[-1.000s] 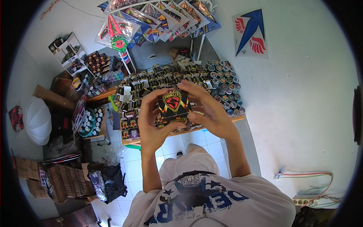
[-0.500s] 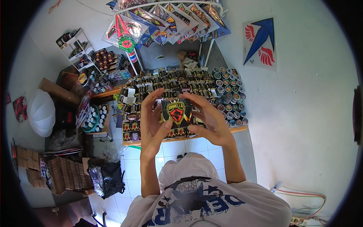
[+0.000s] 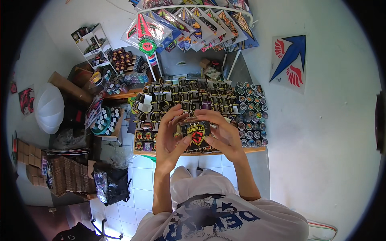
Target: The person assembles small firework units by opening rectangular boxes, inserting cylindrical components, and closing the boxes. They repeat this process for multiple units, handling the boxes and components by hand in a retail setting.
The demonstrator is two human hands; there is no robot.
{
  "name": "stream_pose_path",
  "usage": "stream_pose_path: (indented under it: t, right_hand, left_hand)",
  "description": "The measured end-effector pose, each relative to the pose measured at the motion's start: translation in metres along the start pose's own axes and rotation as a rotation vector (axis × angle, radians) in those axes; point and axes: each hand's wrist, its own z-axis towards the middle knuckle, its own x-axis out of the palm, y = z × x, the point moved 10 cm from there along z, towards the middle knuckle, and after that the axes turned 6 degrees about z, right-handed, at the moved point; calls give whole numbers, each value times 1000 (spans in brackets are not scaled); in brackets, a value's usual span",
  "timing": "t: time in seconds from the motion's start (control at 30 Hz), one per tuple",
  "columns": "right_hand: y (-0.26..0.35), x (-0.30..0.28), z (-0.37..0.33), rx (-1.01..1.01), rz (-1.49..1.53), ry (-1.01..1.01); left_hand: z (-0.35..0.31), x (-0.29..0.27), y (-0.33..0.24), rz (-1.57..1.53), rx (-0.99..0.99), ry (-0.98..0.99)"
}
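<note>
A small black box (image 3: 197, 134) with a yellow-and-red shield emblem is held up between my two hands, over the front part of the table. My left hand (image 3: 167, 142) grips its left side, thumb on the printed face. From the right, my right hand (image 3: 230, 142) holds it with the thumb on the same face and the fingers curled behind. Rows of open black cartons (image 3: 185, 96) cover the table beyond. Closed boxes with similar emblems (image 3: 143, 137) line the front left. Round-topped containers (image 3: 251, 116) stand in rows at the right end.
Plastic-wrapped, colourful diamond-shaped pieces (image 3: 146, 34) hang from a white rail behind the table. To the left are a white shelf (image 3: 91, 45), a green tub of white-topped containers (image 3: 103, 120), a white umbrella (image 3: 49, 108), stacked flat cardboard (image 3: 72, 174) and a black bag (image 3: 120, 188).
Both hands have come lower with the box, closer to the table's front edge. The box is tilted a little differently. The whole view has shifted slightly.
</note>
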Motion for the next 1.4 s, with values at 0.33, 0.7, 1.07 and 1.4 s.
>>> stream_pose_path:
  t: [0.33,0.7,1.07,1.4]
  right_hand:
    - [-29,32,23,63,7,-45]
    - [-99,58,38,116,-487,-119]
    - [-223,36,28,246,-746,-68]
    - [-342,-20,12,353,-710,-79]
  left_hand:
    - [6,-53,9,-14,-37,10]
    - [-6,-142,73,-69,-340,-38]
    - [-26,-187,214,53,-496,11]
    - [-39,-207,287,509,-240,58]
